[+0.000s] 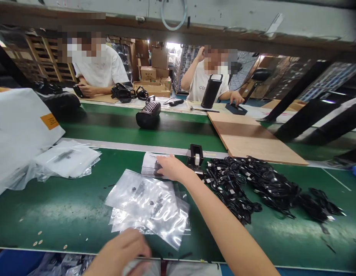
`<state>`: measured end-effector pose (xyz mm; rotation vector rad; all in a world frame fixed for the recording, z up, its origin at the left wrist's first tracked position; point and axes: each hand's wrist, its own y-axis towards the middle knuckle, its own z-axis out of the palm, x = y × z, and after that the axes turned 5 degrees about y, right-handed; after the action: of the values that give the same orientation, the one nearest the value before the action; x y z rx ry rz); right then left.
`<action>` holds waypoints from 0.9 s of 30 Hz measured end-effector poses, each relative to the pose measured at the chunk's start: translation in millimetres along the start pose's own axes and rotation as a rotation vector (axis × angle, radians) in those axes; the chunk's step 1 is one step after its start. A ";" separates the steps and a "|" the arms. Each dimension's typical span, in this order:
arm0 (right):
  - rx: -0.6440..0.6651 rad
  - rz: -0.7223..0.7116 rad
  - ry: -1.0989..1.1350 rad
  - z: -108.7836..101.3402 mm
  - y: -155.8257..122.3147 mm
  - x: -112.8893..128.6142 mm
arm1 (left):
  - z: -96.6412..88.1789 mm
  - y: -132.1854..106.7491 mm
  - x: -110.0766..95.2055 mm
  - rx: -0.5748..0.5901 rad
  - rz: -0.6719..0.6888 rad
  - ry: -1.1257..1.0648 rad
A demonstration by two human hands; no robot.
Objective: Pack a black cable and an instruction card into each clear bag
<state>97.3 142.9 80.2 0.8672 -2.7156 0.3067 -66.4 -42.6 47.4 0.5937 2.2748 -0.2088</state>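
My right hand (pixel 172 168) reaches forward with its fingers stretched over a stack of printed booklets (pixel 149 163), touching the top. Closer to me, my left hand (pixel 123 249) is at the table's front edge, just below a pile of clear plastic bags (pixel 149 203) with small black print. Motion smears its fingers, and nothing shows clearly in them. A black tape dispenser (pixel 194 155) with a white roll stands right of the booklets. Beside my right forearm lies a heap of bundled black USB cables (pixel 238 184).
More plastic bags (pixel 67 159) and a large white sack (pixel 19 126) lie at left. Across the green belt (pixel 109 122) are a black speaker (pixel 149 114), a wooden board (pixel 249 134) and two co-workers in white shirts. A beam (pixel 178 27) crosses overhead.
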 end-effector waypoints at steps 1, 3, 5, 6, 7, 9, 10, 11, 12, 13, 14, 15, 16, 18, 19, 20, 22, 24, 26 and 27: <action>0.031 0.008 -0.004 -0.4 3.8 -2.9 | 6.1 13.8 -4.6 0.006 0.065 0.067; 0.070 0.014 -0.011 -1.4 7.1 -8.4 | 18.2 35.4 -8.8 0.130 0.166 0.127; 0.072 -0.001 -0.008 -3.2 7.3 -12.6 | 27.5 46.6 -5.5 0.183 0.132 0.131; 0.059 -0.013 -0.002 -4.5 7.0 -14.0 | 30.5 48.7 -2.0 0.188 0.095 0.118; 0.039 -0.023 0.005 -5.9 6.6 -14.7 | 32.0 49.2 1.9 0.173 0.048 0.094; -0.024 -0.030 0.016 -8.4 3.8 -13.3 | 30.2 48.4 8.7 0.110 -0.066 -0.014; -0.064 -0.030 0.020 -8.9 0.6 -10.8 | 26.9 48.4 10.8 0.049 -0.135 -0.123; -0.103 -0.033 0.022 -8.6 -4.5 -7.1 | 22.3 49.1 11.7 -0.029 -0.208 -0.284; -0.135 -0.043 0.023 -7.2 -11.7 -2.4 | 16.7 50.7 11.6 -0.119 -0.279 -0.490; -0.158 -0.079 0.028 -4.6 -21.1 2.8 | 10.5 52.9 10.8 -0.215 -0.346 -0.718; -0.177 -0.136 0.043 -1.0 -32.5 8.1 | 4.2 55.6 9.4 -0.308 -0.409 -0.938; -0.189 -0.209 0.067 3.4 -45.4 12.7 | -1.6 58.4 7.8 -0.383 -0.470 -1.106; -0.218 -0.306 0.114 8.2 -59.2 16.3 | -6.5 60.9 6.2 -0.432 -0.531 -1.207; -0.325 -0.285 0.269 17.5 -86.3 18.4 | -11.9 64.5 3.1 -0.443 -0.621 -1.245; -0.392 -0.182 0.395 21.6 -98.5 16.7 | -12.4 65.6 1.6 -0.401 -0.641 -1.222; -0.436 -0.045 0.548 25.0 -109.2 13.3 | -11.7 66.5 0.1 -0.335 -0.642 -1.194; -0.398 0.186 0.890 30.3 -126.6 2.6 | -8.6 68.6 -2.6 -0.197 -0.611 -1.133; -0.272 0.294 1.142 34.7 -140.8 -10.7 | -5.1 71.9 -3.9 -0.170 -0.578 -1.012; -0.240 0.366 1.238 39.3 -154.5 -23.1 | -1.9 76.0 -3.5 -0.235 -0.531 -0.795; -0.272 0.415 1.251 41.8 -161.7 -28.4 | 0.1 78.0 -3.1 -0.260 -0.503 -0.650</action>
<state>207.0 17.3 50.7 -0.0558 -1.6363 0.3715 -27.3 24.8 52.0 -0.1825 1.7288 -0.2926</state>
